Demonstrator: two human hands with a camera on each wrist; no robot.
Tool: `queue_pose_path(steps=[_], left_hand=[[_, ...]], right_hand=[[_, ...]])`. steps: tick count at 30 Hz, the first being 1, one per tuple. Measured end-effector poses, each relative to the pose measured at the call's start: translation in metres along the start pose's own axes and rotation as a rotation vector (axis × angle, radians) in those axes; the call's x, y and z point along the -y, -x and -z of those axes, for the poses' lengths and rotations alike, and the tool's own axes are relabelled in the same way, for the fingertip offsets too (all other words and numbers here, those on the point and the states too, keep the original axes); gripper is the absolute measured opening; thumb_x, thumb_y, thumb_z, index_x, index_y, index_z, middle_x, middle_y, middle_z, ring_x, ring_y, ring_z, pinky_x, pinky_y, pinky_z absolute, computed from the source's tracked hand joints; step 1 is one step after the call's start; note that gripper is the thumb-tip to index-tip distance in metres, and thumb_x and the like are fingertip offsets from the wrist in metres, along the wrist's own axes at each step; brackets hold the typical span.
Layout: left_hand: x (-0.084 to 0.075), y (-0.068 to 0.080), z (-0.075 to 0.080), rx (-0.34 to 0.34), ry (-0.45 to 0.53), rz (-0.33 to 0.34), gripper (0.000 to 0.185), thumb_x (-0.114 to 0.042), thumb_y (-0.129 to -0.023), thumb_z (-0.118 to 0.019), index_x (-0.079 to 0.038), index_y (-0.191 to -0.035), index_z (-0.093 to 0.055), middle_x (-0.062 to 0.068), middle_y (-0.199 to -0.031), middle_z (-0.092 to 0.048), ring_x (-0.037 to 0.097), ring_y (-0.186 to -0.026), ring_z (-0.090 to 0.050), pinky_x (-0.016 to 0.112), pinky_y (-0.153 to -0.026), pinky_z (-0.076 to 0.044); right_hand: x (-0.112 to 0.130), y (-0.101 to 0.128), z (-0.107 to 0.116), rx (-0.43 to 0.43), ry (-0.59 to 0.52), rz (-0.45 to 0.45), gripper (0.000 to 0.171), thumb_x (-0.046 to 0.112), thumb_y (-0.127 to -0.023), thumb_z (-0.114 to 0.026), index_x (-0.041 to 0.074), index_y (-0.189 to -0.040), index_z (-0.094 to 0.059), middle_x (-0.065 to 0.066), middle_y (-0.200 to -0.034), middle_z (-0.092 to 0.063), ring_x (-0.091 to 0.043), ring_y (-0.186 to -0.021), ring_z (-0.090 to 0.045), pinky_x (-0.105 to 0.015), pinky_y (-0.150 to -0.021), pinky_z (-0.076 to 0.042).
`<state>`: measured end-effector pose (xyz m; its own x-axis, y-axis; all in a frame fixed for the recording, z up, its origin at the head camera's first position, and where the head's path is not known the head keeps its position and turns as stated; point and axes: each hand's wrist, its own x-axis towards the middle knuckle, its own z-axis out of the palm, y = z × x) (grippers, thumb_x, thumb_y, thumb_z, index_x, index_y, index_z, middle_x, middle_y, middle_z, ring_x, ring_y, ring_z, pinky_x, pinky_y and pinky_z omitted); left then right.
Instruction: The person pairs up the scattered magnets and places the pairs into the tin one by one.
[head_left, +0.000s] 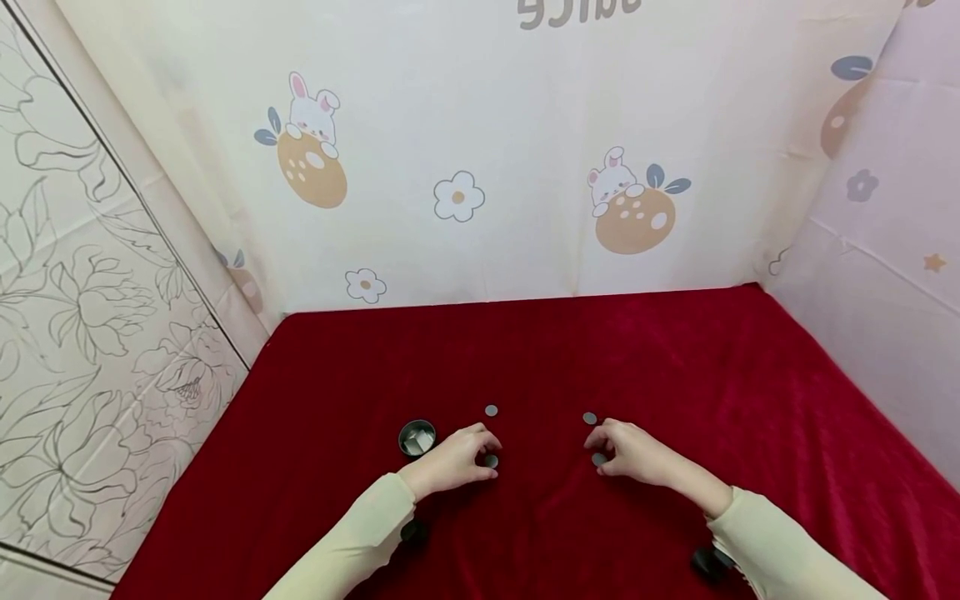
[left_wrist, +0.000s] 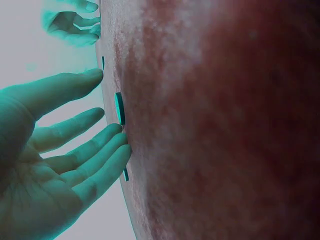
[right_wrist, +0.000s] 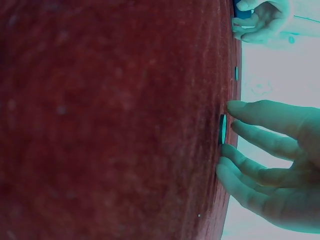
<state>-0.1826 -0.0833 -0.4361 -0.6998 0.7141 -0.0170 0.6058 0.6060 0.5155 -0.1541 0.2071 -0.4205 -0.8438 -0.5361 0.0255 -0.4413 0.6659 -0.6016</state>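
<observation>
In the head view my left hand point(head_left: 459, 460) hovers low at a small flat grey disc point(head_left: 491, 461), thumb and fingers spread around it. The left wrist view shows that disc point(left_wrist: 119, 108) lying on the cloth between thumb and fingertips, not gripped. Opposite, my right hand point(head_left: 636, 451) reaches over another grey disc point(head_left: 598, 459). Its relaxed fingers stand apart, and the right wrist view has the disc point(right_wrist: 223, 129) on the cloth right by the fingertips. Two more grey discs lie farther back, one at the left point(head_left: 491, 410) and one near my right fingers point(head_left: 589, 418).
A small round dark-rimmed tin point(head_left: 401, 446) with pale flat pieces inside stands beside my left wrist. Red velvety cloth point(head_left: 540, 358) covers the table. A printed curtain point(head_left: 525, 242) hangs behind it and at the right, with a floral panel point(head_left: 97, 317) at the left.
</observation>
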Motion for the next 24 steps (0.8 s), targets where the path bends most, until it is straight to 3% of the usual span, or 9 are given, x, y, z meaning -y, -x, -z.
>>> queue_pose_path(steps=[24], left_hand=[[-0.002,-0.011,-0.001,0.052,-0.104,-0.017,0.016,-0.011,-0.079,-0.066,-0.004,-0.093,-0.063,0.003,-0.088,-0.053,0.009,-0.077,-0.052,0.016,-0.069,-0.043]], right_hand=[[-0.006,-0.003,-0.003,-0.008,-0.007,-0.030,0.012,-0.003,-0.067,-0.067,0.002,-0.078,-0.063,0.001,-0.071,-0.056,-0.002,-0.059,-0.048,-0.020,-0.053,-0.042]])
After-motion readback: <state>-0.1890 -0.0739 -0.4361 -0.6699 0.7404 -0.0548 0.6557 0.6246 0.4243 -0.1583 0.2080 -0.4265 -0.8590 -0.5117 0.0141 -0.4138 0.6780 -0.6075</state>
